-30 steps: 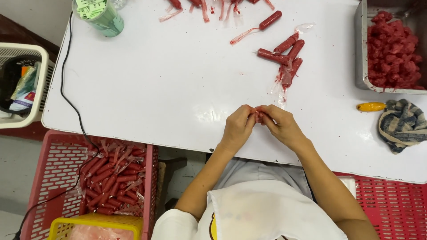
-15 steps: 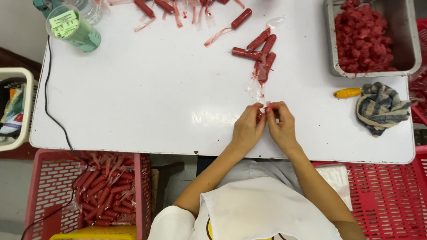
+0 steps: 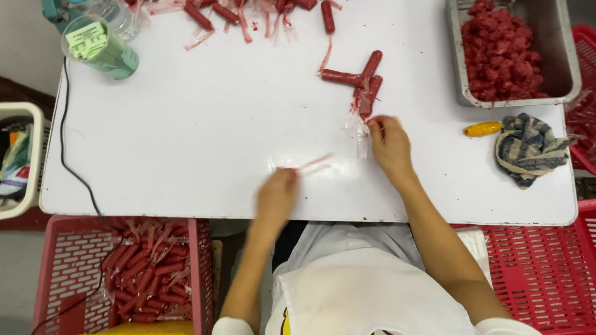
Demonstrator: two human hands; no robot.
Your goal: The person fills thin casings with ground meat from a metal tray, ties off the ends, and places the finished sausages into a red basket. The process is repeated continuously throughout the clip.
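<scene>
Head view, looking straight down on the white table (image 3: pixel 205 130), the landmark for all positions. The left hand (image 3: pixel 277 197), motion-blurred, lies near the table's front edge with its fingers pinched together on one end of a thin, pale pink strip of casing (image 3: pixel 312 164) that trails to the right across the surface. The right hand (image 3: pixel 389 146), right of centre, rests its closed fingertips on a red sausage; whether it truly grips it cannot be told. That sausage belongs to a small cluster of wrapped sausages (image 3: pixel 363 84) just behind the hand, with clear wrapper hanging from them. At the table's back right corner stands a metal tray (image 3: pixel 562 62) filled with red peeled pieces; in front of it lie a small yellow tool (image 3: pixel 482 129) and a striped cloth (image 3: pixel 529 149). A green-lidded cup (image 3: pixel 99 46) occupies the back left corner. Below the table's front left edge sits a pink basket (image 3: pixel 59 267) of sausages.

Risk, as judged: the light strip may cling to the fingers or slide off the table's front edge, since it is thin and held only by one end.
</scene>
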